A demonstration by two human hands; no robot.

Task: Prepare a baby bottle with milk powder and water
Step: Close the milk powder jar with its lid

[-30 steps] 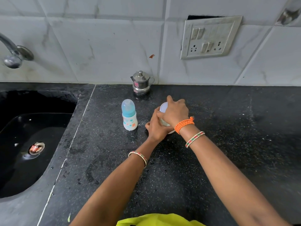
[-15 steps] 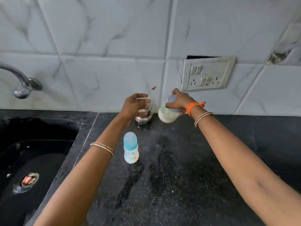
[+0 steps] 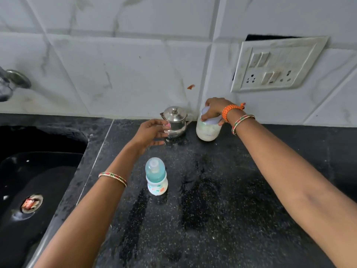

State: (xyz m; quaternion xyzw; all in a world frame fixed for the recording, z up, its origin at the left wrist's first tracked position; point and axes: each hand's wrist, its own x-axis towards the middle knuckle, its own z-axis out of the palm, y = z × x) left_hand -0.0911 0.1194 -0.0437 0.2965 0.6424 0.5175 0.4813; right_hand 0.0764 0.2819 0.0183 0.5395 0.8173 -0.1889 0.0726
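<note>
Gripping the lid of a powder jar [image 3: 208,130] near the frame's upper centre, the right hand [image 3: 214,111] has its fingers clamped around the cap. Left of it, the left hand [image 3: 149,133] hovers with fingers spread beside a steel pot [image 3: 175,121]. Capped and upright, the baby bottle [image 3: 156,176] stands on the black counter [image 3: 222,209] at centre.

Obscured and cut-off items
Tap [image 3: 11,84] cut by left edge, blurred; jar lid [image 3: 210,118] mostly under right hand [image 3: 215,109]; pot label [image 3: 168,125] unreadable.

White marble tiles [image 3: 135,60], black countertop [image 3: 222,209]
</note>
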